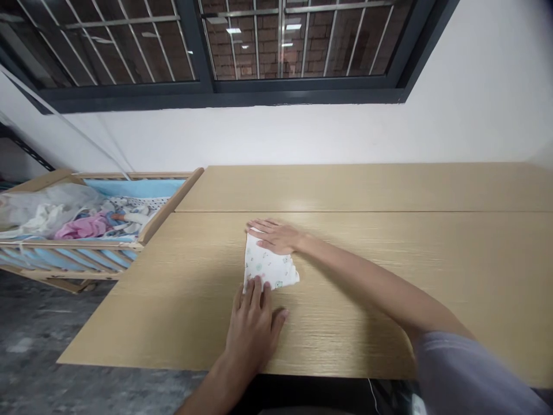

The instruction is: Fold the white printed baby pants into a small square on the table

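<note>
A small white cloth (268, 266) with a pale green and pink print lies folded on the wooden tabletop (181, 311). Its right edge is uneven, with layers showing. My right hand (276, 236) rests flat over the far end of the cloth, fingers stretched out to the left. At the near edge, the fingertips of my left hand (253, 323) touch the cloth; its fingers are extended and its thumb stands apart to the right. Both palms face down, and the parts of the cloth beneath them are hidden.
Left of the table stands a wooden crib (173, 202) with blue lining, holding a pink cloth (84, 226), other fabrics and a clear plastic bag (56, 199). A seam runs across the table's far part. Behind it are a white wall (302, 135) and a barred window (302, 92).
</note>
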{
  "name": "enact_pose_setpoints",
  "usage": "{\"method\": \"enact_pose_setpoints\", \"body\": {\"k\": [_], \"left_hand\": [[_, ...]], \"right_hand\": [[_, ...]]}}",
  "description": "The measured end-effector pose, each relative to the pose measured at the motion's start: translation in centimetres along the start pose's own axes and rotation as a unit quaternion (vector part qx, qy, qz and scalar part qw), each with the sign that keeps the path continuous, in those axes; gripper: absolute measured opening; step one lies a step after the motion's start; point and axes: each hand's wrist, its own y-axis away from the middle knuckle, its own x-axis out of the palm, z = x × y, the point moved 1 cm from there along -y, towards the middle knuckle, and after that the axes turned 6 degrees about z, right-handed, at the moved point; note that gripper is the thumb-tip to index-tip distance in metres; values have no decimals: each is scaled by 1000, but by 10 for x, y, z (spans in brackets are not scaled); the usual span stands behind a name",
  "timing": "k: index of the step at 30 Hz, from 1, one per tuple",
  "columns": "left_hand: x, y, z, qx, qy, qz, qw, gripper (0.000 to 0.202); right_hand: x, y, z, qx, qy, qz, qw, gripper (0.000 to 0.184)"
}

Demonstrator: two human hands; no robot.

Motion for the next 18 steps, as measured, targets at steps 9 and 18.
{"method": "enact_pose_setpoints", "body": {"k": [9, 18], "left_hand": [[-30, -17, 38, 36, 128, 84, 988, 30], [-33, -29, 76, 70, 120, 111, 984, 27]], "right_hand": [[-25, 25, 27, 19, -17, -91, 996, 64], [0, 119, 95, 41, 3, -61, 997, 27]]}}
